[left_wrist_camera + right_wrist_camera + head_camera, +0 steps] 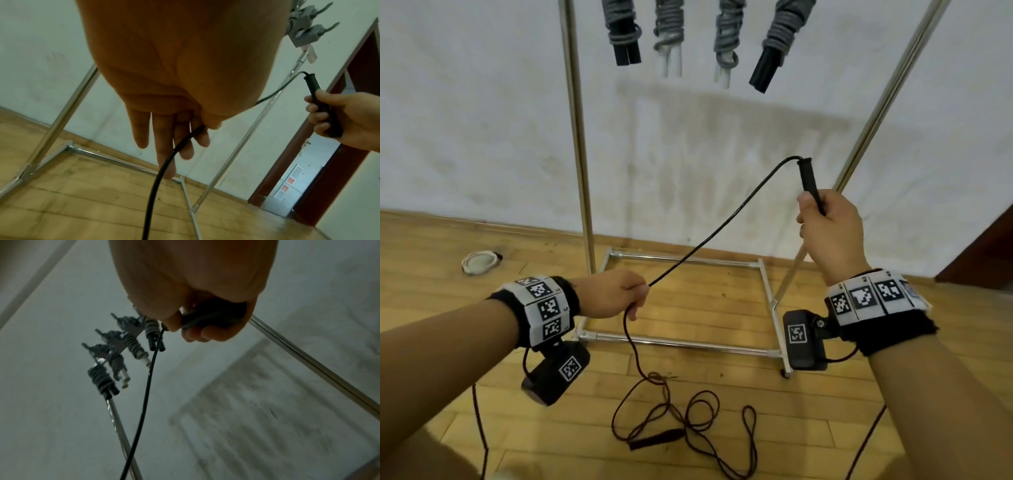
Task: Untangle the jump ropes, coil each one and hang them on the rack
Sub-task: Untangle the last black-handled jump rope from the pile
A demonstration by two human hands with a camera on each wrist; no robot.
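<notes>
My left hand [616, 293] is low at my left front, with the black rope [722, 229] running out between thumb and forefinger. In the head view the fingers look curled round it; in the left wrist view the fingers [164, 146] hang fairly straight with the rope [164, 170] lying across them and only the thumb pressing it, so it is a light pinch and not a fist.

Below that hand the rope drops to the wooden floor [482, 428] and ends in loose, crossing loops [688, 421], with the second handle [655, 440] lying among them.

From my left hand the rope rises to the right in one shallow arc and bends over into the top of the handle [811, 185]. My right hand [832, 236] is wrapped tight round the lower part of that handle, which stands nearly upright with its top clear above my thumb. It is higher than my left hand and well apart from it.

Behind both hands stands the metal rack [580, 154], its base frame on the floor against the white wall [465, 120]. Four coiled ropes [669, 37] hang from its top in a row: black handles at the left, two with white handles between, black handles at the right.

A small round white thing [480, 262] lies on the floor left of the rack.
</notes>
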